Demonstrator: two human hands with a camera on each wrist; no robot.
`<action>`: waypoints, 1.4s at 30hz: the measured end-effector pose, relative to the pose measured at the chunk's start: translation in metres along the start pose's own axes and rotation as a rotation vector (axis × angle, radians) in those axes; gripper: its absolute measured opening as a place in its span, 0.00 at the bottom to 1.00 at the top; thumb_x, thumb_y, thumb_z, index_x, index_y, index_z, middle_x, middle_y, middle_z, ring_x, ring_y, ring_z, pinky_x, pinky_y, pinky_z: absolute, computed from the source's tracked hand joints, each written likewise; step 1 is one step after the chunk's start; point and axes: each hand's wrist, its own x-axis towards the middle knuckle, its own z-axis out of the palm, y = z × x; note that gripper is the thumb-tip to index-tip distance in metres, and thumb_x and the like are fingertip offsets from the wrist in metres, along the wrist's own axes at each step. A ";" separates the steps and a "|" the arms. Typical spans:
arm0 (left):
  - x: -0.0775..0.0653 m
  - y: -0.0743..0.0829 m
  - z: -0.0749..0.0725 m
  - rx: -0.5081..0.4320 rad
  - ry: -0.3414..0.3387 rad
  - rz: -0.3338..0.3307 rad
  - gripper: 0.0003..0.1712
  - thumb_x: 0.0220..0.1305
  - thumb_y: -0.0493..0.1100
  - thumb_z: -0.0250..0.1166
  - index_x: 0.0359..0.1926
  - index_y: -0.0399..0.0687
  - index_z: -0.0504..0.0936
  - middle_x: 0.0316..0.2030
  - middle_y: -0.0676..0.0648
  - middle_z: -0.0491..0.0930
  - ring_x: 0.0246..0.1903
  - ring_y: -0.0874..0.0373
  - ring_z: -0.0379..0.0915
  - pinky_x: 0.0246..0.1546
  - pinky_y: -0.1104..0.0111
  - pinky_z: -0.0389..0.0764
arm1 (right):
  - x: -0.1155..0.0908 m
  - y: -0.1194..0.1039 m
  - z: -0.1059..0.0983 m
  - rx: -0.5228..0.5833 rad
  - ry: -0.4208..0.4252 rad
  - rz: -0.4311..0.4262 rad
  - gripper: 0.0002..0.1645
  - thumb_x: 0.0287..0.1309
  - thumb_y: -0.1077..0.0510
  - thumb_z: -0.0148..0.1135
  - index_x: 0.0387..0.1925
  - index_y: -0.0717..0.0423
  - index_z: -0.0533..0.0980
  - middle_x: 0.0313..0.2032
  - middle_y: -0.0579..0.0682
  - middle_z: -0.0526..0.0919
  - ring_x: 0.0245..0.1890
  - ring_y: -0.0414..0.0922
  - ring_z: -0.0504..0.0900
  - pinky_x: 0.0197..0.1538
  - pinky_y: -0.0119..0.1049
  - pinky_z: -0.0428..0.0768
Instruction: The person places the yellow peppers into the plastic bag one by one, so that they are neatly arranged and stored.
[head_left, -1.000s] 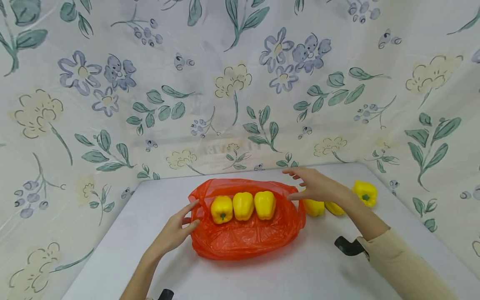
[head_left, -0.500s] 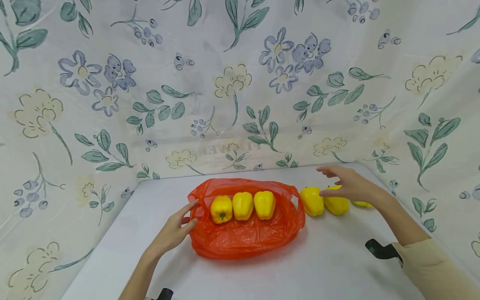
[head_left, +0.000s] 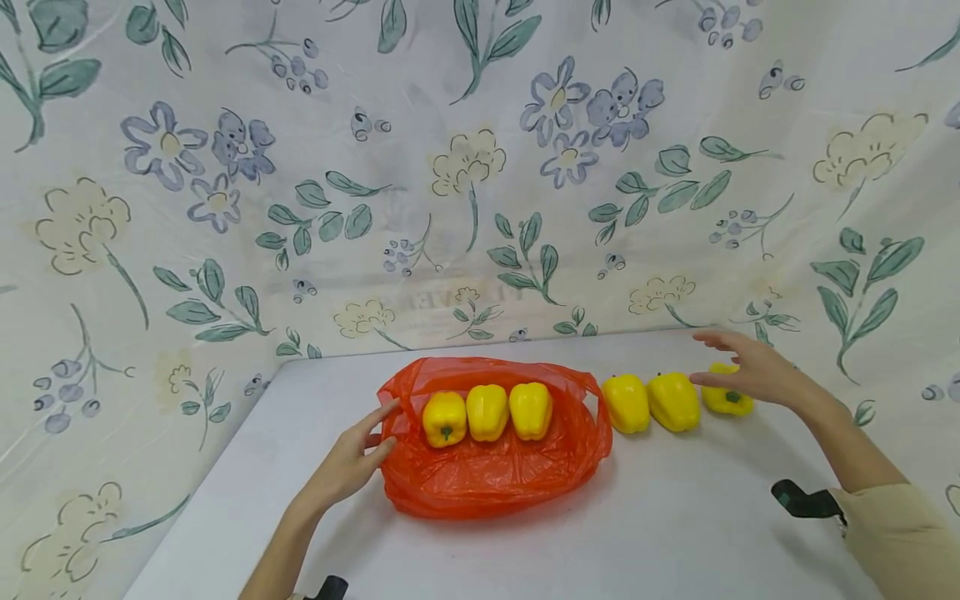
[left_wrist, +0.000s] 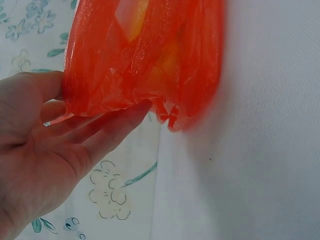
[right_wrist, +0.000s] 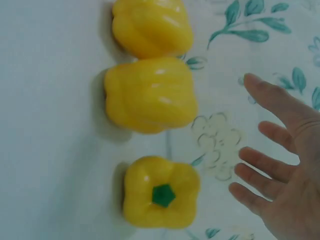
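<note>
A red plastic bag lies spread on the white table, its mouth gaping upward. Three yellow bell peppers rest in a row inside it. My left hand is at the bag's left edge. In the left wrist view, its extended fingers touch the crumpled red plastic. My right hand holds nothing and hovers by the rightmost loose pepper, overlapping it in the head view. In the right wrist view, its fingers are spread beside that pepper, whose green stem faces the camera.
Two more yellow bell peppers, a left one and a right one, stand side by side just right of the bag. A floral sheet hangs behind the white table.
My right hand has moved right, from above the bag's right side past two loose peppers to the rightmost one. My left hand has stayed at the bag's left edge.
</note>
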 end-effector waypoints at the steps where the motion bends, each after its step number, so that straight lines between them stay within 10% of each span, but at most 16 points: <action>1: 0.000 0.000 0.000 -0.001 0.000 0.001 0.34 0.70 0.36 0.57 0.74 0.50 0.60 0.71 0.36 0.62 0.59 0.34 0.73 0.44 0.63 0.87 | 0.000 0.004 0.000 -0.004 0.002 0.011 0.46 0.56 0.44 0.70 0.67 0.64 0.63 0.64 0.71 0.67 0.63 0.68 0.66 0.61 0.69 0.69; 12: 0.001 0.001 -0.001 -0.004 -0.002 -0.008 0.34 0.70 0.38 0.58 0.74 0.52 0.60 0.71 0.37 0.63 0.59 0.36 0.74 0.45 0.63 0.86 | -0.005 0.047 0.010 -0.047 -0.032 0.190 0.51 0.58 0.39 0.66 0.68 0.68 0.58 0.64 0.79 0.59 0.61 0.75 0.60 0.56 0.75 0.66; 42: -0.003 -0.001 -0.001 -0.011 0.001 -0.039 0.35 0.69 0.39 0.60 0.74 0.51 0.60 0.71 0.36 0.63 0.58 0.37 0.74 0.44 0.64 0.87 | -0.006 0.082 0.034 0.090 -0.054 0.236 0.52 0.61 0.36 0.61 0.69 0.70 0.57 0.67 0.77 0.58 0.60 0.72 0.63 0.58 0.72 0.68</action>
